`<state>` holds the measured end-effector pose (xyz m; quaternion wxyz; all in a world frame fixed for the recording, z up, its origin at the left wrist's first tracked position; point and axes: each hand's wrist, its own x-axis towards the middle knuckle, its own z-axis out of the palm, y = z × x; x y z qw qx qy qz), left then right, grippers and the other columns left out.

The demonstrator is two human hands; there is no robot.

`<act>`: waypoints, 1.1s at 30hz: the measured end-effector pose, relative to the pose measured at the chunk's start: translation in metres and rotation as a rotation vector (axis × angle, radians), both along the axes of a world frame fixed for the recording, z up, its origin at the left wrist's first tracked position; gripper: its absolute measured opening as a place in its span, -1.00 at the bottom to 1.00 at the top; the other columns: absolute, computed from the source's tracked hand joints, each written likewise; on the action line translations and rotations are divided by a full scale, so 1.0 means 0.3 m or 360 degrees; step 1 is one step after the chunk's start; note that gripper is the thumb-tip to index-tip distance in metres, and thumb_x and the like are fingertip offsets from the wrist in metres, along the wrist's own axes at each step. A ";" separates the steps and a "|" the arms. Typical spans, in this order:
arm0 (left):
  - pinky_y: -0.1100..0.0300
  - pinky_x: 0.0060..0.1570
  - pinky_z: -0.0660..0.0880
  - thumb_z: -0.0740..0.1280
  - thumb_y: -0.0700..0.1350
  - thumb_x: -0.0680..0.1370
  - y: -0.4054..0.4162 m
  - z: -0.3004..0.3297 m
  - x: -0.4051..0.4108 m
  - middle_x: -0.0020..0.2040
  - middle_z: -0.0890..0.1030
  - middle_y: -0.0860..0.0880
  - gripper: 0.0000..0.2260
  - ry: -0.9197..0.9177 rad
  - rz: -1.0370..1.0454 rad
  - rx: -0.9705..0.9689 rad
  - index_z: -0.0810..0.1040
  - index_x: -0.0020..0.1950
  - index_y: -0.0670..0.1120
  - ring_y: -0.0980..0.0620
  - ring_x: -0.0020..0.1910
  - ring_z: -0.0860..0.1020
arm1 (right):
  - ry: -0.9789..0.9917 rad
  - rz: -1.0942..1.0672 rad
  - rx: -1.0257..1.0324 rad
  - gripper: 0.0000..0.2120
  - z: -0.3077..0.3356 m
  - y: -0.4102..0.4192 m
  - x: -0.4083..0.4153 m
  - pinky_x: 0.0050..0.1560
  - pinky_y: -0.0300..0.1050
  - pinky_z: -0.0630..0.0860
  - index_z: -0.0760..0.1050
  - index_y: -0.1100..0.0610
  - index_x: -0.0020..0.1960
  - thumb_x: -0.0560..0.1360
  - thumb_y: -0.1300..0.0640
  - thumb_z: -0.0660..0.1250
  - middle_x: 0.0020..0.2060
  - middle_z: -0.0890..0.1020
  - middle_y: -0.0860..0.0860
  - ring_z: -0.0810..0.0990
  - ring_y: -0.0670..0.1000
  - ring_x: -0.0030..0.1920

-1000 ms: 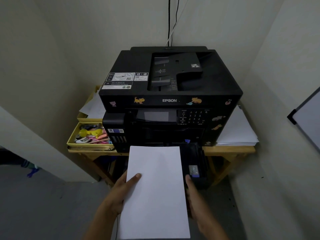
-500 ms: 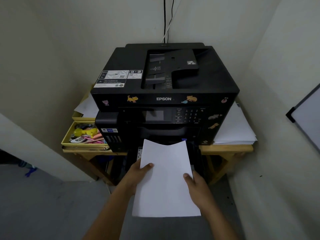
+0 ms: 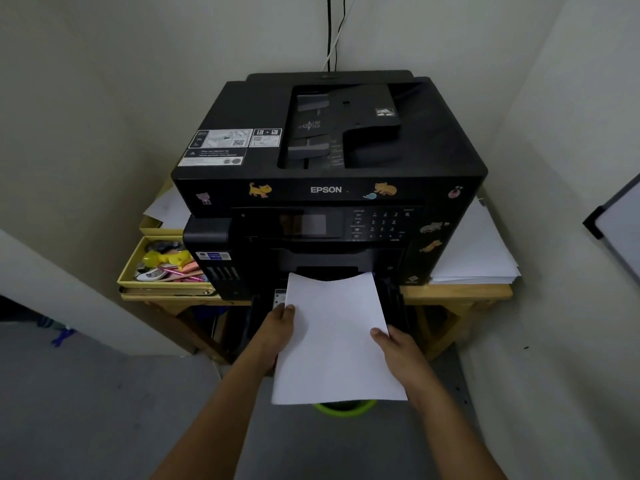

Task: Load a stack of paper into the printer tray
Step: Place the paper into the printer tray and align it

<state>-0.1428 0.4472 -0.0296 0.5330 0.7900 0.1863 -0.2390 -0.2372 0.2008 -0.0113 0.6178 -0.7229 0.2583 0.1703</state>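
The paper stack [image 3: 336,337] is held out in front of the printer [image 3: 329,174], gripped on both long sides. Its far edge sags in the middle and sits right at the low front opening, over the pulled-out printer tray [image 3: 394,299], which sticks out past the desk [image 3: 453,292] edge. Whether the far edge is actually touching the tray can't be told from here, since most of the tray is hidden by the sheets.

The left hand [image 3: 277,330] is clamped on the left edge, thumb on top and the fingers tucked under the stack, out of view. The right hand [image 3: 398,351] is set a bit nearer the camera on the right edge, same deal: thumb on top, fingers wrapped underneath. So both are closed on the paper.

The printer is black, marked EPSON, with little animal stickers [image 3: 260,189] stuck along the front. To its right, a loose pile of white sheets [image 3: 478,251] is stacked on the desk. To its left, a yellow organizer tray [image 3: 162,284] full of small colourful bits is parked. Something green [image 3: 343,408] is poking out below the near edge of the held stack, down on the floor, mostly covered. Cables [image 3: 330,29] are run up the wall behind.
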 end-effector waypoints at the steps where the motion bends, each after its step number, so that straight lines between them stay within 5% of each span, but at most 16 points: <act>1: -0.17 0.58 0.38 0.10 0.10 0.80 -0.001 -0.002 0.005 0.62 0.42 -0.20 -0.47 0.0000 -0.0004 0.0013 0.25 0.72 -0.11 -0.26 0.55 0.45 | 0.0032 -0.0011 0.0025 -0.77 0.000 0.001 0.004 0.01 -0.06 0.58 0.57 -0.09 0.36 0.77 -0.06 0.25 0.17 0.69 -0.06 0.68 0.03 0.14; 9: -0.07 0.63 0.29 0.09 0.10 0.80 -0.003 -0.023 0.060 0.67 0.35 -0.18 -0.48 -0.0002 -0.0003 0.0098 0.24 0.73 -0.10 -0.22 0.62 0.37 | 0.0093 -0.0108 0.0161 -0.75 -0.020 0.012 0.057 0.03 -0.02 0.64 0.55 -0.07 0.40 0.76 -0.07 0.26 0.20 0.71 -0.03 0.71 0.05 0.15; 14: -0.03 0.45 0.41 0.10 0.06 0.80 -0.008 -0.042 0.097 0.56 0.46 -0.26 -0.52 -0.0081 -0.0013 0.0223 0.35 0.65 -0.19 -0.28 0.49 0.48 | 0.0125 -0.0133 0.0163 -0.56 -0.062 0.029 0.104 0.40 0.20 0.60 0.47 0.04 0.58 0.76 -0.10 0.27 0.38 0.65 0.05 0.66 0.13 0.30; 18: 0.07 0.19 0.42 0.15 0.00 0.80 -0.010 -0.053 0.109 0.44 0.56 -0.32 -0.57 -0.0093 0.0051 0.0231 0.47 0.55 -0.24 -0.30 0.38 0.55 | 0.0112 -0.0127 0.0103 -0.60 -0.069 0.040 0.134 0.41 0.21 0.58 0.51 0.06 0.52 0.76 -0.08 0.25 0.35 0.65 0.05 0.64 0.14 0.31; 23: 0.11 0.17 0.43 0.22 -0.02 0.78 0.008 -0.044 0.105 0.42 0.58 -0.24 -0.59 -0.0088 0.0141 0.0099 0.50 0.56 -0.20 -0.23 0.33 0.57 | 0.0045 -0.0132 0.0005 -0.58 -0.082 0.051 0.178 0.45 0.15 0.53 0.49 0.13 0.55 0.77 -0.02 0.25 0.42 0.60 0.08 0.60 0.16 0.37; 26: 0.12 -0.03 0.47 0.28 -0.02 0.76 0.024 -0.045 0.092 0.25 0.63 -0.18 -0.63 -0.0052 0.0200 0.0032 0.57 0.49 -0.20 -0.14 0.14 0.58 | 0.0004 -0.0137 -0.0048 -0.62 -0.088 0.050 0.200 0.30 0.00 0.50 0.50 0.14 0.53 0.78 0.02 0.25 0.35 0.61 0.07 0.58 0.11 0.26; 29: 0.10 0.10 0.46 0.30 -0.03 0.75 0.044 -0.064 0.082 0.30 0.62 -0.17 -0.65 -0.0021 0.0167 0.0005 0.57 0.45 -0.21 -0.12 0.16 0.56 | -0.0007 -0.0142 -0.0047 -0.63 -0.096 0.047 0.209 0.33 0.03 0.52 0.51 0.13 0.52 0.77 0.02 0.25 0.37 0.62 0.06 0.60 0.11 0.27; 33: 0.11 0.03 0.42 0.26 -0.01 0.77 0.035 -0.066 0.067 0.01 0.56 -0.08 -0.79 -0.0110 0.0033 0.0206 0.50 0.27 -0.13 -0.13 0.03 0.54 | 0.0000 -0.0173 -0.0029 -0.62 -0.112 0.042 0.208 0.37 0.08 0.54 0.51 0.08 0.52 0.77 -0.02 0.26 0.37 0.62 0.05 0.61 0.13 0.31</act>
